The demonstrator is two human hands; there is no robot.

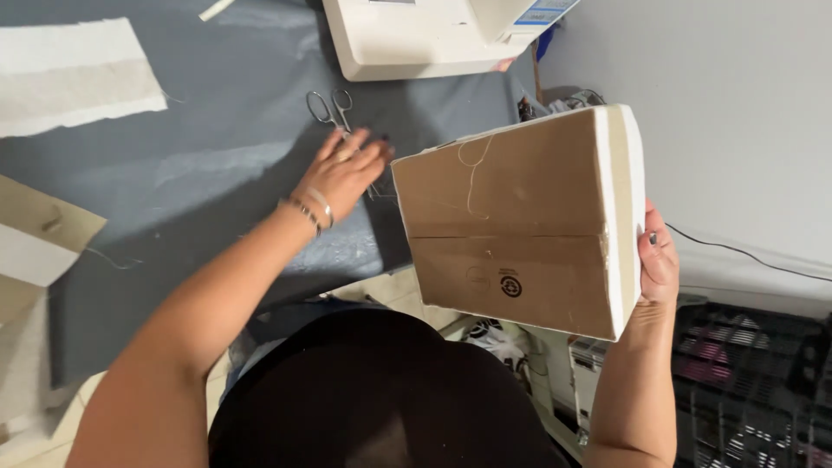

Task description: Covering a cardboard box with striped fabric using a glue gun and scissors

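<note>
Two hands are busy over a counter (217, 130) draped in blue-grey fabric. Far left lie a white strip of interfacing (74, 74) and, at the edge, a tan paper piece (39, 230). Next, the left hand (342, 173) stretches out flat with fingers spread, palm down, touching the fabric just at the blades of a pair of small steel scissors (331, 108), whose loops point away toward the white sewing machine (425, 35). It grips nothing yet. To the right, the right hand (657, 260) is closed on the edge of a cardboard panel (507, 217) edged with white foam, holding it tilted in the air, clear of the counter. The step in hand looks like reaching for the scissors; picking them up would call for curling the fingers into the loops while the panel stays steady.
</note>
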